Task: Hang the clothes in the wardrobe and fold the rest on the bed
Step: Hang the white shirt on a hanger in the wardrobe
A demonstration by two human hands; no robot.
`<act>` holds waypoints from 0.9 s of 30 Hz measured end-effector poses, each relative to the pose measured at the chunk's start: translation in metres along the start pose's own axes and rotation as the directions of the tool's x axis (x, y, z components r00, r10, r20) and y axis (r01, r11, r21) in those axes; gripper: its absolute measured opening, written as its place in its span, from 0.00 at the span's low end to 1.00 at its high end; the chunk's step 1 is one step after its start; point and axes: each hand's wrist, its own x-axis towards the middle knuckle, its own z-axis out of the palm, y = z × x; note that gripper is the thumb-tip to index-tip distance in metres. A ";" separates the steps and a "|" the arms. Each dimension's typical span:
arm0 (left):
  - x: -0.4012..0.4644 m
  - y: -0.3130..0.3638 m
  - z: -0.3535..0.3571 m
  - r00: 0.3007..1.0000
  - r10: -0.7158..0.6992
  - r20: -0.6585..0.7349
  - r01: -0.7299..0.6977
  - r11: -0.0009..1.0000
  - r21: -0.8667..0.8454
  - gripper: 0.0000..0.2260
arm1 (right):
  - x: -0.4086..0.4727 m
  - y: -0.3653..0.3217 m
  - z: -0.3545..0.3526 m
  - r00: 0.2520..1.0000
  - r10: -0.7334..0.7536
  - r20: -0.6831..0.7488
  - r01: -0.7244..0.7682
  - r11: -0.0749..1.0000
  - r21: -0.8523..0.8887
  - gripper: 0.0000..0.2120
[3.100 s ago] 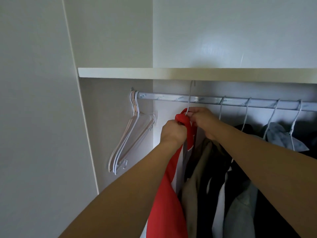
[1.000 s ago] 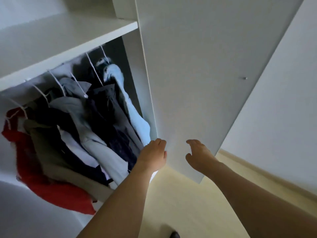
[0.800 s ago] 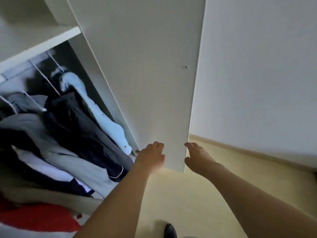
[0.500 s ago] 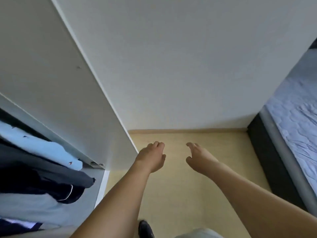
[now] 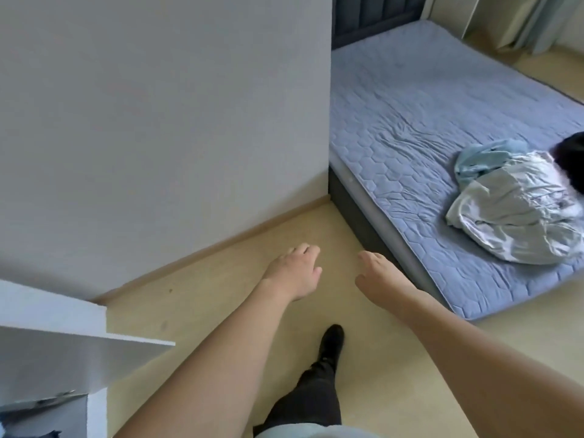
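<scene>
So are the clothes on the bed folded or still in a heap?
In a heap: the pale clothes lie crumpled and bunched on the bed.

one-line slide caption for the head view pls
Both hands, left and right, empty over the floor as the person faces the bed and its crumpled clothes pile.

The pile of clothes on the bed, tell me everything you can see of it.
The pile of clothes lies crumpled and unfolded near the right edge of the view, on the quilted blue mattress cover. A pale, wrinkled, slightly shiny white garment sits in front, a light blue one bunched behind it, and something black at the far right, cut off by the frame. Neither hand touches it.
</scene>
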 end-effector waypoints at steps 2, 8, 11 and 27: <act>0.039 0.020 0.003 1.000 0.014 0.023 -0.014 1.000 0.018 0.19 | 0.015 0.029 -0.019 1.000 0.028 0.010 -0.028 1.000 0.008 0.26; 0.147 0.076 0.011 0.996 0.074 0.057 -0.076 0.997 0.033 0.17 | 0.056 0.117 -0.091 0.985 0.157 -0.066 -0.152 0.986 0.072 0.22; 0.205 0.134 0.011 0.987 0.157 0.045 -0.159 0.986 0.046 0.16 | 0.065 0.172 -0.132 0.971 0.227 -0.076 -0.217 0.969 0.115 0.23; 0.352 0.456 0.064 0.963 0.107 0.246 -0.108 0.994 -0.007 0.15 | 0.068 0.505 -0.287 0.938 0.345 -0.032 -0.331 0.921 0.204 0.23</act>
